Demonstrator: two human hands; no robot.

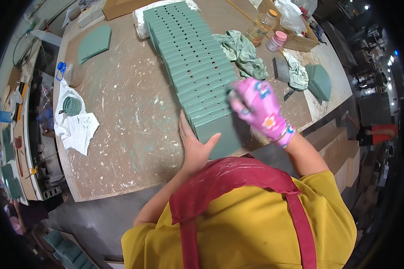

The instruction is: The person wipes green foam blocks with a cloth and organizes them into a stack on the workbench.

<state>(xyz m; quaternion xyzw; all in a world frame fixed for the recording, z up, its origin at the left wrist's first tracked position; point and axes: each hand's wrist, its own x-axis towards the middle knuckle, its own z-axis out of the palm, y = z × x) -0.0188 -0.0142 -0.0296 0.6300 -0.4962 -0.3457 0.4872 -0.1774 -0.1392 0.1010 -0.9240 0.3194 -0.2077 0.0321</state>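
A long row of overlapping green panels (211,105) with small dark holes runs away from me across the worktable. My left hand (196,143) is bare and lies against the left side of its near end. Its fingers are stretched along the edge, with the thumb apart over the nearest panel. My right hand (258,107), in a pink flowered glove, is at the row's right edge. Its fingers are curled in and slightly blurred; what they hold, if anything, is hidden.
Beyond my right hand lie a green-stained cloth (244,54), a pink-capped jar (276,41), an orange-capped bottle (261,28) and a dark grey block (281,70). Stacked green panels (318,82) sit at the right edge. A white cloth (78,127) and a loose green panel (95,43) are at left.
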